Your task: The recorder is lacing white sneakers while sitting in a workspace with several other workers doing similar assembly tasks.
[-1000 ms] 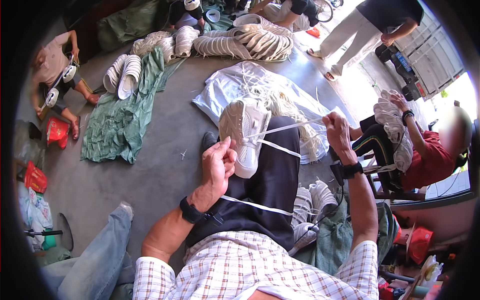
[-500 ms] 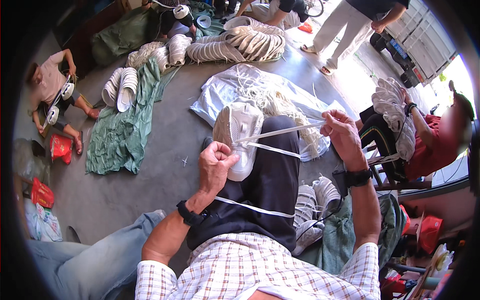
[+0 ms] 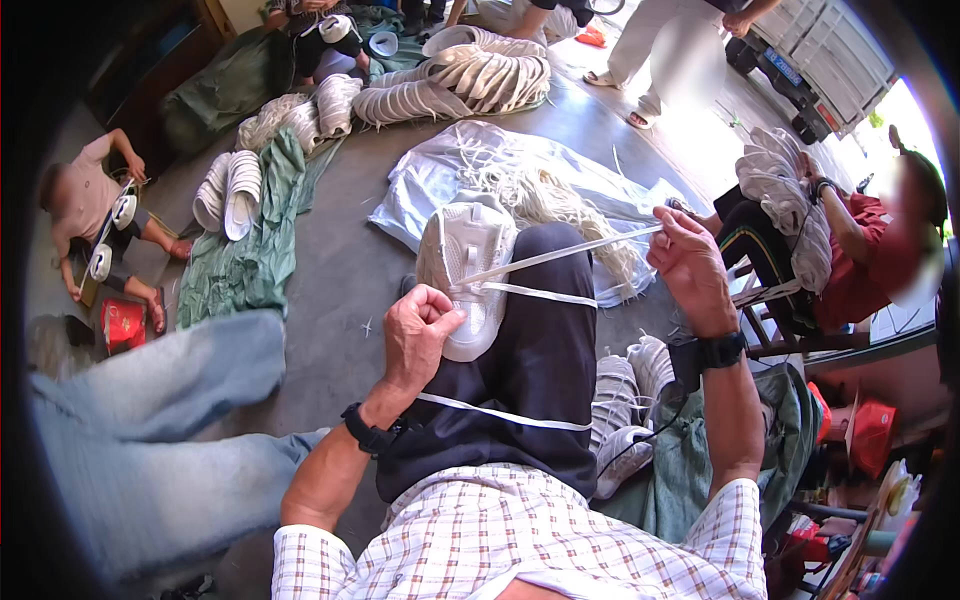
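A white sneaker rests on my right knee, which is covered by a dark apron. My left hand grips the shoe's near side by the lace holes. A flat white lace runs taut from the shoe up to my right hand, which pinches its end, raised to the right. A second stretch of the lace crosses the knee just below, and a white band lies across the apron lower down.
A heap of white laces lies on a pale sheet ahead. Stacks of white soles and green tarps cover the floor. Finished sneakers sit at my right. Several people sit around, one in red close on the right.
My right hand has pulled the lace further out to the right and upward, drawing it tight. The left hand stays clamped on the shoe. The view has tilted slightly.
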Tool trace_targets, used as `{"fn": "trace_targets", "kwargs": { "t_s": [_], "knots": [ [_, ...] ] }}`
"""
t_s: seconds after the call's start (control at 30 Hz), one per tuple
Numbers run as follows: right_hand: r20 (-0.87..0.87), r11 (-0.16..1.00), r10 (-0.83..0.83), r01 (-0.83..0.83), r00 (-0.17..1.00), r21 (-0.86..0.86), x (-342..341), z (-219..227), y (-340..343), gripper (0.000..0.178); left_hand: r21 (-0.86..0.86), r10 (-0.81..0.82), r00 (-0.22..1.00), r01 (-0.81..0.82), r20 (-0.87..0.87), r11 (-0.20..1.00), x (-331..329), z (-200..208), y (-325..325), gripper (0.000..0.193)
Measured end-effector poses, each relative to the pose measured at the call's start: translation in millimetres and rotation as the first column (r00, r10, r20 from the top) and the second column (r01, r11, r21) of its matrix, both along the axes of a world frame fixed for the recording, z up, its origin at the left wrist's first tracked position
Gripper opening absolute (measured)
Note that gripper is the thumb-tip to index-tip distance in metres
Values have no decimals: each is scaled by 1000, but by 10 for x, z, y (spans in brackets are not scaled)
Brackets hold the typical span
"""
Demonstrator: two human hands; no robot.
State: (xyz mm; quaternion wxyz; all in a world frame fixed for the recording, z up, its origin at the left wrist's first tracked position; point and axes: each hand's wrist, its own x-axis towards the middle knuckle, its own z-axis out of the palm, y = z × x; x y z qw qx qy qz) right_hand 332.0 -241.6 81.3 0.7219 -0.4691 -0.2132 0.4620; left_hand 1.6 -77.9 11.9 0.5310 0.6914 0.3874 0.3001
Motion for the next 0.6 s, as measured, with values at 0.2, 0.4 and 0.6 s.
{"fn": "trace_targets", "kwargs": {
  "t_s": [0.2,0.4,0.6],
  "knots": [
    [-52,990,-97,101,994,94,-62,65,150,27,121,41,999,-43,18,992,-42,-68,-99,16],
    [-98,946,-62,90,993,313,-268,485,385,36,188,66,998,-64,-5,980,-98,-7,-63,16],
    [-57,891,21,8,998,455,-313,745,419,40,330,-7,997,-20,79,944,89,161,-34,11]
  ]
}}
